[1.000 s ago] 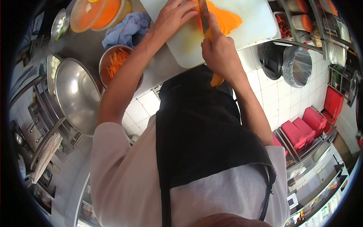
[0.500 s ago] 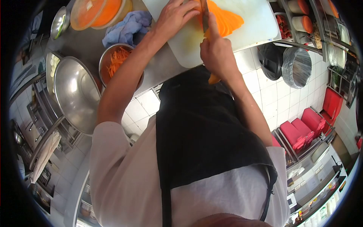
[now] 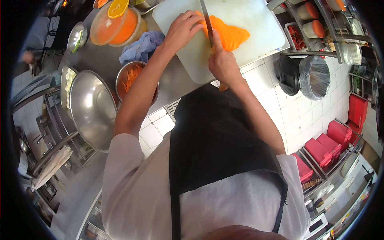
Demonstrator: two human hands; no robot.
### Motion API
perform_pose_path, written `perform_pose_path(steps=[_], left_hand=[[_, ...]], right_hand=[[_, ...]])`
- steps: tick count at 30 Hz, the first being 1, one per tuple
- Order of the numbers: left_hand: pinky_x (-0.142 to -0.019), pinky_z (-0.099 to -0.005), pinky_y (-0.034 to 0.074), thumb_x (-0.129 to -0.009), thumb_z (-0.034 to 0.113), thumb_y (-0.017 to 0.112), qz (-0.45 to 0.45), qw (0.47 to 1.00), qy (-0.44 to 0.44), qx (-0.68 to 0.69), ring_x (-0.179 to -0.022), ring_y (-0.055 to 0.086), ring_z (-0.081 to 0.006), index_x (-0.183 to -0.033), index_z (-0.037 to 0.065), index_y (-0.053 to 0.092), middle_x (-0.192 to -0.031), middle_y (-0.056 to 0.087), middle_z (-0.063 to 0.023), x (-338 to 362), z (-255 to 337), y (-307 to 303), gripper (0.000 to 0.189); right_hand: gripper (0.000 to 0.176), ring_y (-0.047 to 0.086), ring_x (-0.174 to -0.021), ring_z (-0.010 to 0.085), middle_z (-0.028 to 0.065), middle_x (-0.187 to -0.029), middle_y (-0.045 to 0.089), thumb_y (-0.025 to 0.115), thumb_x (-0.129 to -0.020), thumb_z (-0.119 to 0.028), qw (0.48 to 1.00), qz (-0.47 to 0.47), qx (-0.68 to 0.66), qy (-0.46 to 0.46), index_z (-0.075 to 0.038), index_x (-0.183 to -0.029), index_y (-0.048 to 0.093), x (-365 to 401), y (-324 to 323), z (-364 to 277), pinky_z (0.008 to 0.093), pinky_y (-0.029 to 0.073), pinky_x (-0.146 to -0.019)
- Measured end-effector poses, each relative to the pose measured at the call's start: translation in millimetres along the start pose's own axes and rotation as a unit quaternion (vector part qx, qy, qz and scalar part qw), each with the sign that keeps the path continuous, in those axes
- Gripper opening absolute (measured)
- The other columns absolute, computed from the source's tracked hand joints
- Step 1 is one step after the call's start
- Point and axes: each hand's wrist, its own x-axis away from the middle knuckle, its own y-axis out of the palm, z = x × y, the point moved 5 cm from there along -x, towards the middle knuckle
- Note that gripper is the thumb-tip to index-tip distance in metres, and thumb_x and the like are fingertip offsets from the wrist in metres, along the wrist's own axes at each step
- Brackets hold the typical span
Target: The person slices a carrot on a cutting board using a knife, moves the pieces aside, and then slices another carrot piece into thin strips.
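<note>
My right hand [image 3: 225, 66] is closed round a knife [image 3: 205, 17], its index finger laid along the blade. The blade lies across thin orange slices [image 3: 230, 35], which look like carrot and are fanned out on a white cutting board [image 3: 262, 24]. My left hand [image 3: 184, 30] is on the left of the blade, its bent fingertips pressing on the near end of the carrot slices. Part of the carrot there is hidden by the fingers. Below my left forearm, a steel bowl [image 3: 120, 86] holds shredded carrot [image 3: 131, 77].
A blue cloth [image 3: 140, 47] lies left of the board, with plastic tubs [image 3: 105, 35] behind it. A large steel bowl [image 3: 94, 114] stands at the counter's left edge. On the right are a lined bin [image 3: 315, 78] and a shelf. Another person's hand [image 3: 28, 57] shows far left.
The whole view has shifted, so the counter and board appear lower and more of the board's far part shows. Both hands stay at the carrot slices, with the knife still held.
</note>
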Motion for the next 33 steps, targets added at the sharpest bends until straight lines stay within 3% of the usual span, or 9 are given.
perform_pose_path(steps=[10, 13, 16, 19, 22, 29, 33], left_hand=[[-0.091, -0.0403, 0.054, -0.09, 0.013, 0.075, 0.004, 1.0, 0.013, 0.021, -0.107, 0.065, -0.0316, -0.107, 0.005, 0.07, -0.119, 0.065, -0.0093, -1.2, -1.6, 0.9, 0.02], [-0.091, -0.0401, 0.053, -0.089, 0.013, 0.076, 0.007, 1.0, 0.015, 0.022, -0.108, 0.065, -0.0312, -0.107, 0.005, 0.07, -0.119, 0.065, -0.0092, -0.1, -2.6, 1.8, 0.02], [-0.091, -0.0399, 0.054, -0.089, 0.013, 0.076, 0.014, 1.0, 0.016, 0.015, -0.108, 0.065, -0.0309, -0.107, 0.005, 0.071, -0.119, 0.065, -0.0091, -0.4, -2.5, 3.5, 0.021], [-0.09, -0.0396, 0.054, -0.088, 0.013, 0.077, 0.017, 1.0, 0.015, 0.014, -0.107, 0.065, -0.0306, -0.108, 0.005, 0.071, -0.119, 0.066, -0.0088, -1.5, -3.0, 4.1, 0.022], [-0.09, -0.0397, 0.054, -0.088, 0.013, 0.077, 0.014, 1.0, 0.008, 0.013, -0.107, 0.065, -0.0304, -0.108, 0.005, 0.071, -0.119, 0.066, -0.0086, -1.2, -3.9, 5.0, 0.023], [-0.088, -0.0421, 0.054, -0.088, 0.014, 0.076, 0.035, 0.999, 0.024, 0.023, -0.104, 0.064, -0.0313, -0.104, 0.005, 0.069, -0.114, 0.065, -0.0078, -1.2, -2.5, 4.0, 0.02], [-0.089, -0.0408, 0.054, -0.088, 0.014, 0.077, 0.016, 1.0, 0.019, 0.011, -0.107, 0.065, -0.0324, -0.109, 0.003, 0.07, -0.12, 0.066, -0.0098, -0.4, -2.7, 2.5, 0.024]], right_hand=[[0.072, 0.066, -0.079, 0.0509, 0.0324, -0.082, 0.067, 0.055, -0.088, -0.005, 0.999, -0.003, -0.028, -0.043, 0.005, -0.154, 0.028, -3.1, -29.6, -8.7, 0.0569, 0.053, -0.077], [0.072, 0.066, -0.081, 0.0512, 0.0337, -0.084, 0.067, 0.055, -0.087, -0.003, 0.997, -0.04, -0.071, -0.01, 0.004, -0.154, 0.028, -5.1, -40.7, -17.3, 0.0568, 0.053, -0.079], [0.068, 0.067, -0.05, 0.0272, 0.0216, -0.071, 0.068, 0.049, -0.09, -0.003, 0.997, -0.016, -0.06, -0.035, 0.0, -0.155, 0.032, -6.7, -50.4, -25.2, 0.0397, 0.059, -0.061], [0.067, 0.067, -0.05, 0.0267, 0.0199, -0.072, 0.068, 0.047, -0.09, -0.003, 0.998, -0.025, -0.057, -0.005, -0.003, -0.156, 0.034, -10.0, -53.1, -27.8, 0.0389, 0.059, -0.059], [0.072, 0.067, -0.088, 0.0497, 0.0352, -0.088, 0.067, 0.053, -0.087, -0.004, 0.994, -0.078, -0.068, 0.033, 0.0, -0.155, 0.029, -11.4, -62.7, -36.7, 0.0551, 0.053, -0.083], [0.07, 0.068, -0.09, 0.0487, 0.0344, -0.092, 0.068, 0.052, -0.088, -0.004, 0.992, -0.081, -0.077, 0.054, 0.002, -0.154, 0.032, -12.4, -65.6, -40.5, 0.0537, 0.054, -0.084], [0.069, 0.068, -0.091, 0.0485, 0.0343, -0.092, 0.068, 0.052, -0.088, -0.004, 0.994, -0.077, -0.067, 0.043, 0.004, -0.154, 0.032, -11.7, -62.1, -39.2, 0.0537, 0.054, -0.085]])
